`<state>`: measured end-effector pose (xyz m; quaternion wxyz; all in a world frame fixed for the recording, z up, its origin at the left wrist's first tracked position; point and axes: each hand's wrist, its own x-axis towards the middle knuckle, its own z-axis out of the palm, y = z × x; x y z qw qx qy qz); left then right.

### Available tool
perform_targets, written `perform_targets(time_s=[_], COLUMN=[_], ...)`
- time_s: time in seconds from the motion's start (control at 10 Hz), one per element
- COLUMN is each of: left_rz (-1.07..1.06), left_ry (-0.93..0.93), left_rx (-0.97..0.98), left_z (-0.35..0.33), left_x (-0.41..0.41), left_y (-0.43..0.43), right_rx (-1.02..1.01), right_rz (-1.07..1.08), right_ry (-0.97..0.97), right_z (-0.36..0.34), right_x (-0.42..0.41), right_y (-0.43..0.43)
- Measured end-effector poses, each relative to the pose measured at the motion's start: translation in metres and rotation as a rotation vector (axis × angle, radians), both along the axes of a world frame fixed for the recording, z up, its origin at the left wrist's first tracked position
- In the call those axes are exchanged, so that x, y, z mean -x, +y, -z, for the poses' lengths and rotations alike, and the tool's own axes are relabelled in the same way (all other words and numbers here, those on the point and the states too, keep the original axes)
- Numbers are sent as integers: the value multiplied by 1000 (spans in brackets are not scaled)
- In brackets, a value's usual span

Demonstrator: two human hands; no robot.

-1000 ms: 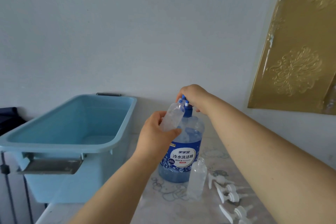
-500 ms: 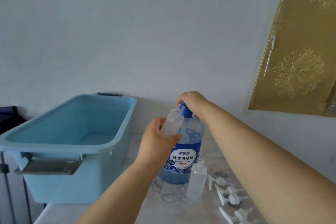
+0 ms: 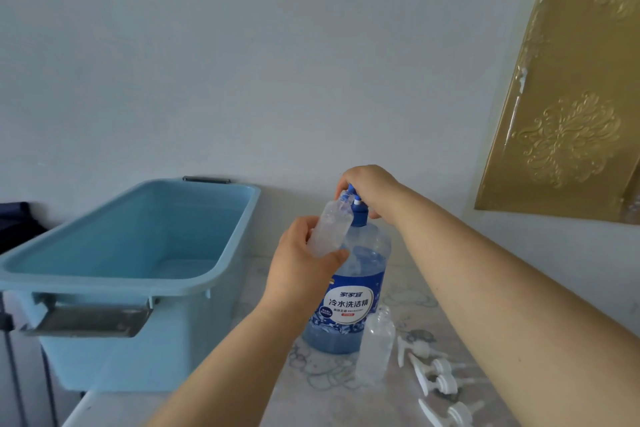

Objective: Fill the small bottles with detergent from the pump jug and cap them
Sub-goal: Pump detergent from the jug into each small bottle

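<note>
1. Head view: the left grip (image 3: 304,263) is wrapping its curled fingers and thumb around a small clear bottle (image 3: 331,230). It is tilting the bottle's mouth toward 1 o'clock, right up at the nozzle.
2. The right grip (image 3: 370,189) is curling its fingers over the blue pump head (image 3: 356,208), at 1 o'clock from the left grip.
3. The detergent jug (image 3: 349,302) is standing upright on the patterned worktop (image 3: 329,392), partly filled with blue liquid.
4. A second small bottle (image 3: 375,343) is standing uncapped at 5 o'clock of the jug, just beside its base.
5. White spray caps (image 3: 433,371) are lying at 4 o'clock of that bottle.
6. A light blue tub (image 3: 114,282) is sitting at 9 o'clock of the jug, and a gold embossed panel (image 3: 568,114) is hanging at 2 o'clock.
</note>
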<state>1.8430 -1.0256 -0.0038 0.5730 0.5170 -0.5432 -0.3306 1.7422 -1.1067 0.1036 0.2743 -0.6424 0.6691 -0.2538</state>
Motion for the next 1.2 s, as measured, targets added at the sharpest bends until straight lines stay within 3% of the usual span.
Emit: perform_targets(time_s=[0.1,0.2,0.4,0.5,0.7,0.8,1.0,1.2], left_rz=[6,0,5,9,10,10,15,35], left_ry=[-11,-29,-13,-1,10,15,3,37], left_rx=[-16,-13,8,17,9,-15,-17,11], left_z=[5,7,1,-2,1,5,4,2], left_x=[0,-3,-7,-6,1,1,-2,-3], left_y=[1,1,4,2,2,2,4,4], right_rx=[-33,58,135,33,-25,115,166,165], right_rz=[37,-71,-94,-15,-7,-108,-158,-135], right_ry=[109,124,-11,-56,42,51,72,-10], right_z=[2,10,6,-2,-7,8,14,3], right_x=[-6,-1,2,2,-3,2,5,6], right_y=[7,8,7,8,6,3,5,13])
